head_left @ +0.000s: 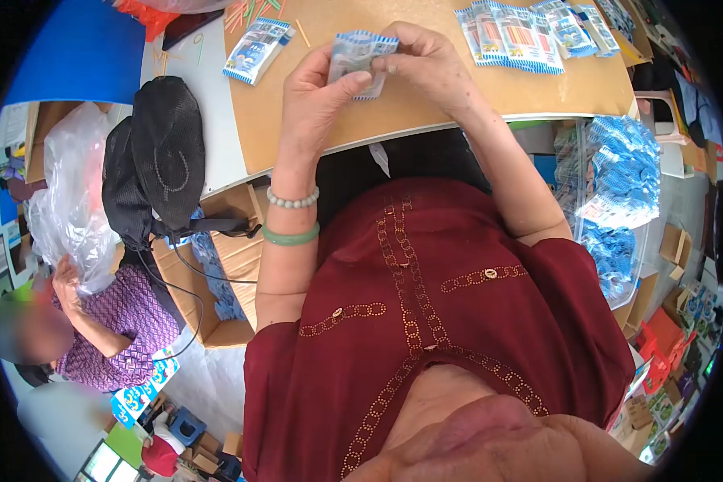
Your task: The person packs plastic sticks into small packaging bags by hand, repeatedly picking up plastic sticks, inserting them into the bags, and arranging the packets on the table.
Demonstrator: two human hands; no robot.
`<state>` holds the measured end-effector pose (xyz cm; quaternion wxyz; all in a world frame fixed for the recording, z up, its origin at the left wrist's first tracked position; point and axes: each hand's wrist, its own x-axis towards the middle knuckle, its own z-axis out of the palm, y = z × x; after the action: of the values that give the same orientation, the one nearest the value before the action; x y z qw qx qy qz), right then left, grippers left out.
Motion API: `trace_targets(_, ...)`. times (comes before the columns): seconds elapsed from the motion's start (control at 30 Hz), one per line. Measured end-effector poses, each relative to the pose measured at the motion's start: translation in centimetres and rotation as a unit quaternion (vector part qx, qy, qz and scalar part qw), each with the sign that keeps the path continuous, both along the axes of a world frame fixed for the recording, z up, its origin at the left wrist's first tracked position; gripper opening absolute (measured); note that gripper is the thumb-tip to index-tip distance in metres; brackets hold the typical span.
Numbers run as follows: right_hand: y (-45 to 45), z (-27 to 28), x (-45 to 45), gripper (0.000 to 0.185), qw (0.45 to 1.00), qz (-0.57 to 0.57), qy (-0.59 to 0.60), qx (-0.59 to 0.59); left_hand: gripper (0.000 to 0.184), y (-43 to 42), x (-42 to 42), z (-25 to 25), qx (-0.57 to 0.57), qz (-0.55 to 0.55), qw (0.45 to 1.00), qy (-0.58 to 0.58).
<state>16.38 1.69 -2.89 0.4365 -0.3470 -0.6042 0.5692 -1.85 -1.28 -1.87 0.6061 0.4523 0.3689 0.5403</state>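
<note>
My left hand (323, 88) is closed around a small clear packet (356, 50) with blue-and-white striped ends, its thumb across the front. At the packet's right side, my right hand (426, 64) pinches the edge between thumb and fingers. Both hands are above the front part of the tan tabletop (426, 116). Just left of them lies a similar blue-and-white packet (257, 50). What is inside the held packet is mostly hidden by my fingers.
Thin coloured sticks (253, 11) are scattered at the back left. Several filled packets (510, 36) lie at the right. A clear bin (618, 209) of blue packets stands right of me. Left are a black mesh bag (169, 136), an open carton (217, 309) and a person (120, 321).
</note>
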Motion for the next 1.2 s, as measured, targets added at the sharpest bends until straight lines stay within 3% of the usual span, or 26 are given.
trace_targets(0.07,-0.4,-0.6,-0.2,0.024,1.000,0.004,0.022,-0.006,0.023,0.5,-0.2,-0.5,0.009,-0.024,0.994,0.103)
trace_targets(0.1,-0.5,-0.9,-0.3,0.023,0.999,0.012,0.046,-0.013,0.023,0.6,0.0,-0.3,0.015,-0.042,0.994,0.102)
trace_targets(0.17,-0.4,-0.2,0.2,0.022,0.998,-0.005,0.062,-0.013,0.020,0.2,0.6,0.4,0.028,0.054,0.997,0.039)
trace_targets(0.23,-1.0,0.6,0.1,0.021,0.994,0.041,0.094,-0.028,0.019,0.1,1.6,0.3,0.039,0.030,0.999,0.024)
trace_targets(0.3,-1.4,0.7,0.0,0.024,0.997,0.018,0.064,-0.042,0.016,0.3,1.9,0.1,0.057,0.030,0.998,0.009)
trace_targets(0.4,-1.6,0.4,-0.4,0.030,0.997,-0.002,0.014,-0.072,0.012,0.8,1.3,-0.3,0.051,0.034,0.998,0.034)
trace_targets(0.5,-1.9,0.0,-0.1,0.028,0.987,0.006,0.137,-0.080,0.008,0.8,1.8,0.1,0.068,0.052,0.994,0.069)
trace_targets(0.63,-2.5,0.1,0.6,0.023,0.986,-0.050,0.123,-0.102,0.005,0.7,3.6,0.8,0.097,0.069,0.988,0.100)
trace_targets(0.7,-2.6,1.4,2.9,0.022,0.992,-0.101,-0.028,-0.066,0.006,0.8,3.8,1.2,0.063,0.047,0.994,0.069)
trace_targets(0.77,-2.4,4.3,6.5,0.020,0.934,-0.201,-0.293,-0.038,0.009,1.3,2.0,1.7,0.068,0.086,0.989,0.103)
trace_targets(0.8,-2.1,4.3,9.0,0.018,0.919,-0.226,-0.322,-0.015,0.013,1.7,1.1,2.0,0.072,0.106,0.983,0.131)
trace_targets(0.87,-1.2,3.2,13.5,0.022,0.946,-0.269,-0.182,0.022,0.016,3.0,-1.1,1.9,0.074,0.137,0.975,0.158)
trace_targets(0.9,-0.5,2.9,15.5,0.022,0.948,-0.259,-0.182,0.028,0.020,4.2,-3.4,1.3,0.142,0.194,0.915,0.324)
trace_targets(0.97,1.0,2.8,17.7,0.028,0.909,-0.273,-0.314,0.036,0.029,6.0,-7.4,0.6,0.250,0.277,0.696,0.614)
trace_targets(1.0,1.5,3.2,16.7,0.028,0.909,-0.271,-0.314,0.041,0.029,6.4,-8.3,0.7,0.250,0.282,0.695,0.613)
trace_targets(1.03,1.9,3.4,15.6,0.031,0.850,-0.325,-0.389,0.147,0.032,6.9,-9.0,0.9,0.174,0.253,0.693,0.653)
trace_targets(1.1,3.0,4.0,12.6,0.035,0.673,-0.413,-0.507,0.346,0.039,7.7,-9.6,1.2,0.018,0.189,0.674,0.714)
trace_targets(1.17,4.8,3.9,7.7,0.037,0.801,-0.268,-0.445,0.297,0.040,8.1,-9.9,1.2,0.025,0.207,0.681,0.703)
trace_targets(1.2,6.0,3.6,4.6,0.035,0.780,-0.209,-0.495,0.321,0.040,8.2,-10.0,1.2,0.033,0.217,0.687,0.693)
